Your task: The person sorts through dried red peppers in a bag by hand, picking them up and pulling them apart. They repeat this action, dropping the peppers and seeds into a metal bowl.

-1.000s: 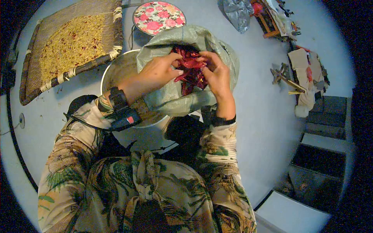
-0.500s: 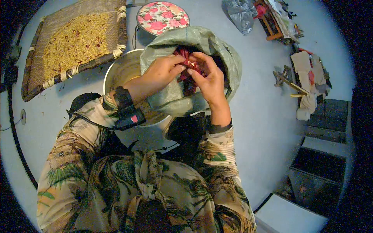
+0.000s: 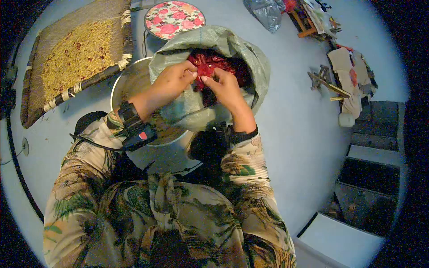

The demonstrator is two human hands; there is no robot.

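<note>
Both hands are at the mouth of the green woven sack.
- Left hand: fingers pinched together on a red dried chilli at the sack's opening.
- Right hand: thumb and fingertips closed on the same chilli from the other side. The two hands almost touch.
- The chilli sits just above the heap of red chillies filling the sack, inside its rolled-down rim.
- Metal bowl: left of the sack, partly under it and under the left forearm.
- Black wrist device on the left wrist, below-left of the sack.
- Woven tray with yellow seeds: further left of the sack, beyond the bowl, on the floor.
- Round floral lid: just above the sack.
- Crumpled silver bag: above-right of the sack.
- Wooden bits and cloth: well right of the sack.
</note>
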